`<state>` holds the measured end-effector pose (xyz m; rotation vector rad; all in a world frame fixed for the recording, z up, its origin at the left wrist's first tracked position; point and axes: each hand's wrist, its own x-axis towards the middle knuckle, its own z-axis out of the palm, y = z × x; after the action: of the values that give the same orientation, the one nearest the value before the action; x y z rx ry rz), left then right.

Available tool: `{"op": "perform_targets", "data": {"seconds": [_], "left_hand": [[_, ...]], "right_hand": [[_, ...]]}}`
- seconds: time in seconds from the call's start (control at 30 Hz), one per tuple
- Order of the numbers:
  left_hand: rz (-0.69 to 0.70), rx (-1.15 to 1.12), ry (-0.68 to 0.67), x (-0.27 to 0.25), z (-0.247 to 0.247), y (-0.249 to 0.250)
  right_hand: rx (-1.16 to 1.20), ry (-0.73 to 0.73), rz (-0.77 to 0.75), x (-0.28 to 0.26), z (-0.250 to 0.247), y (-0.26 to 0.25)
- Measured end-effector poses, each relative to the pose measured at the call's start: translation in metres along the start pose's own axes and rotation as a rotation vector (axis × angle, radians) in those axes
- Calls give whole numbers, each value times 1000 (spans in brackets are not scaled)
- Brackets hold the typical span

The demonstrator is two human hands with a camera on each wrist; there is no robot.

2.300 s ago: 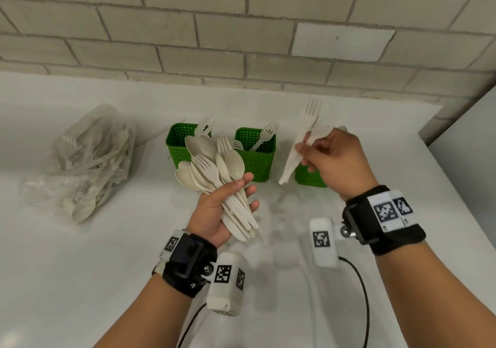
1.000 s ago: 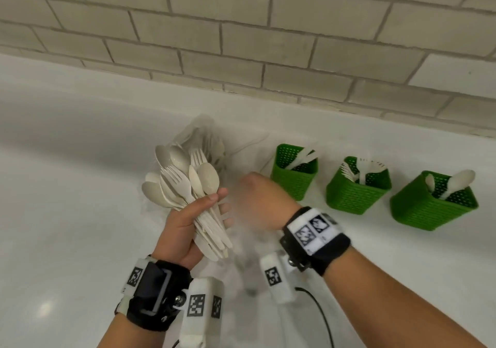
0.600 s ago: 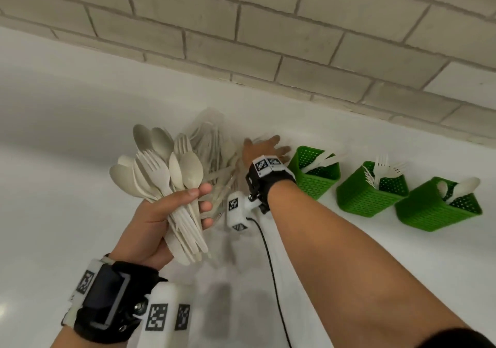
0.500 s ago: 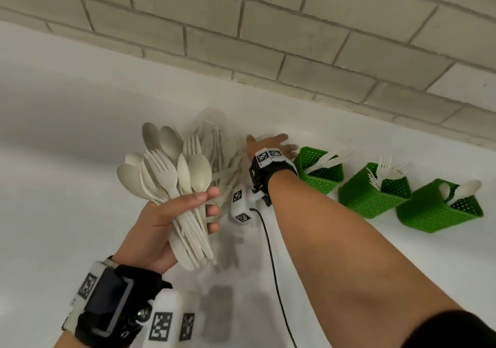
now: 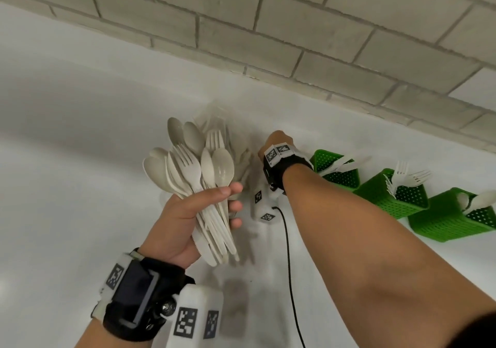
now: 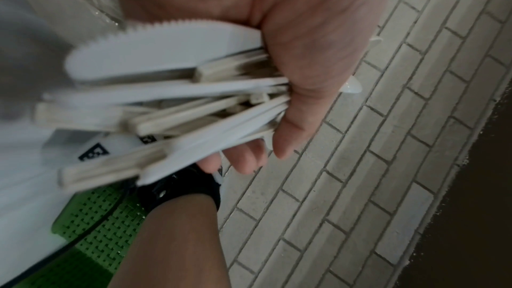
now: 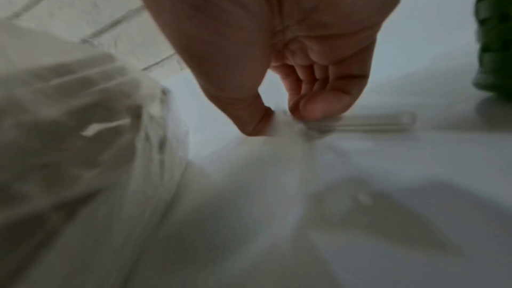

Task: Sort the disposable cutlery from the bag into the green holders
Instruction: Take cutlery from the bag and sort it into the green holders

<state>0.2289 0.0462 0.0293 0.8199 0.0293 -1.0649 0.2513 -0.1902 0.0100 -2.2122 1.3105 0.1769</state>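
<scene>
My left hand [image 5: 212, 205] grips a thick bundle of beige spoons, forks and knives [image 5: 196, 170] by the handles, heads up; in the left wrist view a serrated knife [image 6: 166, 51] sticks out of the fist [image 6: 279, 117]. My right hand [image 5: 276, 139] reaches across to the clear cutlery bag [image 5: 236, 143] lying behind the bundle. In the blurred right wrist view its thumb and fingers [image 7: 279, 115] pinch the bag's film [image 7: 69, 128]. Three green holders stand in a row to the right: one with knives [image 5: 335, 173], one with forks [image 5: 394, 197], one with spoons [image 5: 451, 221].
A white counter [image 5: 67, 186] runs up to a grey brick wall [image 5: 295, 38] just behind the bag and holders. A black cable [image 5: 288, 253] hangs from my right wrist over the counter. My right forearm [image 5: 362, 240] crosses in front of the holders.
My right hand left the forks in the middle holder, swung left and reached the bag. The view turned left with it. My left hand kept its bundle.
</scene>
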Motion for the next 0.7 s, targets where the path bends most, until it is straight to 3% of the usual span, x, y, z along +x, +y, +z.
{"op": "perform_targets", "data": {"seconds": [0.1, 0.17, 0.3, 0.5, 0.7], "left_hand": [[6, 17, 8, -1, 1, -2], [15, 28, 19, -2, 2, -3], [94, 39, 39, -3, 13, -3], [236, 160, 61, 7, 46, -10], [286, 327, -18, 8, 93, -55]], "right_hand": [[55, -40, 11, -16, -5, 6], [274, -9, -11, -26, -8, 6], [475, 185, -268, -54, -18, 15], [871, -31, -499, -130, -57, 65], [964, -53, -488, -158, -73, 115]]}}
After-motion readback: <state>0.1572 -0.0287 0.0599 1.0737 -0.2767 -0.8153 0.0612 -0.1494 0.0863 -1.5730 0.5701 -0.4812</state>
